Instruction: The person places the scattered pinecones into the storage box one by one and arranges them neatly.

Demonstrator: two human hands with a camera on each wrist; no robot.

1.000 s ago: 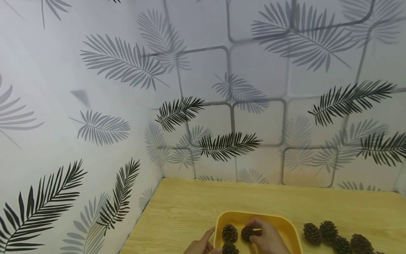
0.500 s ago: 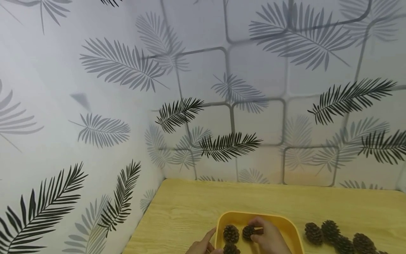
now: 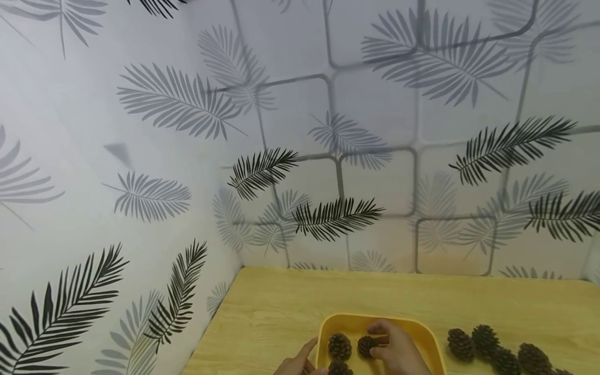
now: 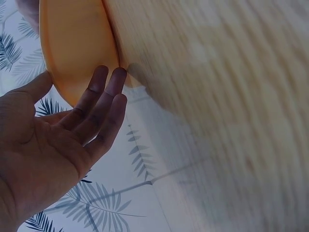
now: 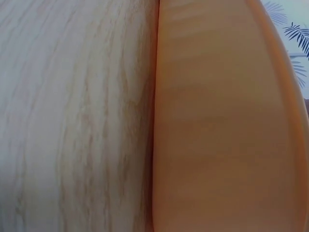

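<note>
Three pine cones sat inside a yellow tray point(image 3: 417, 329), one of them pinched by a person's right hand.
Right hand point(image 3: 400, 350) reached in over the tray's right part, its thumb and fingers closed about the small pine cone point(image 3: 365, 347); whether that cone touched the tray's floor, I could not tell. Just to its left lay a second pine cone point(image 3: 339, 346), with a third pine cone point(image 3: 338, 368) right below it, cut by the frame's bottom edge. Left hand point(image 4: 50, 150) was at the tray's left side, fingers point(image 4: 99, 79) loosely extended and slightly apart against the outer wall, thumb at the rim. Right of the tray, a cluster of more pine cones point(image 3: 485, 340) rested on the wood-grained table point(image 3: 262, 312), before a leaf-patterned wall point(image 3: 300, 125).
</note>
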